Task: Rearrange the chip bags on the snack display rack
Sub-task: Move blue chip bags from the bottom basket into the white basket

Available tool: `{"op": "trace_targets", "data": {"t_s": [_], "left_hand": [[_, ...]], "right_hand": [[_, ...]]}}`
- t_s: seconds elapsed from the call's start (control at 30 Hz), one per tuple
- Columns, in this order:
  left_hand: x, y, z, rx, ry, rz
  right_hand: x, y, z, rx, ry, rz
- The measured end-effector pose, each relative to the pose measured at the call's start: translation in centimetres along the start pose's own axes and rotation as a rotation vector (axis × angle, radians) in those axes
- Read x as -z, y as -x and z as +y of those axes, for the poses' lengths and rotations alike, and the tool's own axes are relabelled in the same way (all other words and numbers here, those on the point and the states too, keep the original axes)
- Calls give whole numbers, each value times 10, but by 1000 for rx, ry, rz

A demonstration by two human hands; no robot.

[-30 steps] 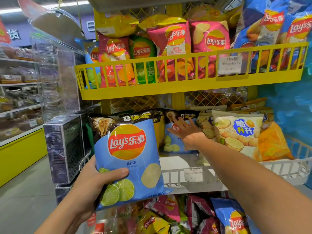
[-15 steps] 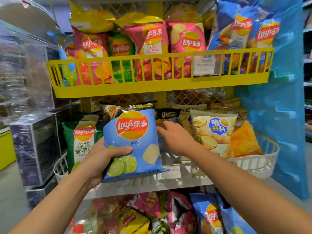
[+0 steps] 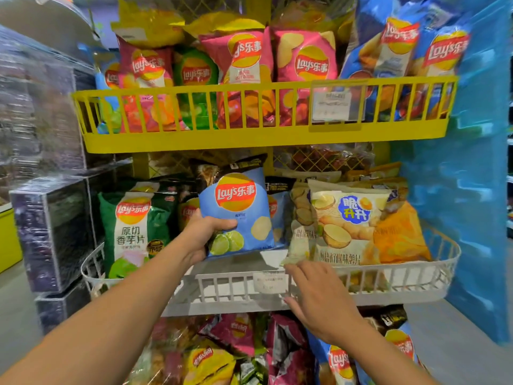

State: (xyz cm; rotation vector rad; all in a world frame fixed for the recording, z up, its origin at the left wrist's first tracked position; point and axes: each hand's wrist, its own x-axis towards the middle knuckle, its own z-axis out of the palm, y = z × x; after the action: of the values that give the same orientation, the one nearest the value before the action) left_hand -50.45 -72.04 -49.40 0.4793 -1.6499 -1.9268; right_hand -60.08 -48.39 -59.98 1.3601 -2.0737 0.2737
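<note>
Left hand [image 3: 204, 234]: fingers grasp the blue lime Lay's bag [image 3: 238, 212], upright above the white basket [image 3: 402, 284]. Right hand [image 3: 319, 298]: fingers released, at the basket's front rail.

Single head-worn wide-angle view, facing forward and slightly down, close to the snack rack [image 3: 266, 140], arms reaching in

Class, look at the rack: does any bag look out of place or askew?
Yes. On the yellow shelf a lone green bag stands between pink bags. The orange bag in the white basket leans askew.
</note>
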Motion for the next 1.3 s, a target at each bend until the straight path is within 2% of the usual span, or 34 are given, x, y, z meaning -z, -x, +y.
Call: {"op": "trace_targets", "data": {"t_s": [0.13,0.37,0.53,0.77,0.93,1.0,1.2,1.27,1.3], "left_hand": [[-5,-22,-14,90,-26,-10],[-9,-57,-27,274,-218,1],[-9,-69,-44,333,-319,-9],[-21,-65,-47,392,-423,-141],[-35,-56,-50,378,-505,-155],[-35,-56,-52,311,-609,-88],[-38,-40,-45,-76,-988,205],[-40,-26,-42,-347,-1309,313],[-40,-20,-41,-541,-1496,330]], "right_hand": [[-7,2,-1,-7,-19,18],[-6,6,-1,-28,-70,-15],[-9,4,-2,-41,-78,-11],[-11,4,-6,-53,-54,-6],[-10,5,-7,-58,-37,-5],[-9,4,-8,-65,-28,-11],[-4,2,-7,-67,-27,-47],[-2,3,-10,-72,-29,-58],[-1,3,-11,-72,-33,-63]]}}
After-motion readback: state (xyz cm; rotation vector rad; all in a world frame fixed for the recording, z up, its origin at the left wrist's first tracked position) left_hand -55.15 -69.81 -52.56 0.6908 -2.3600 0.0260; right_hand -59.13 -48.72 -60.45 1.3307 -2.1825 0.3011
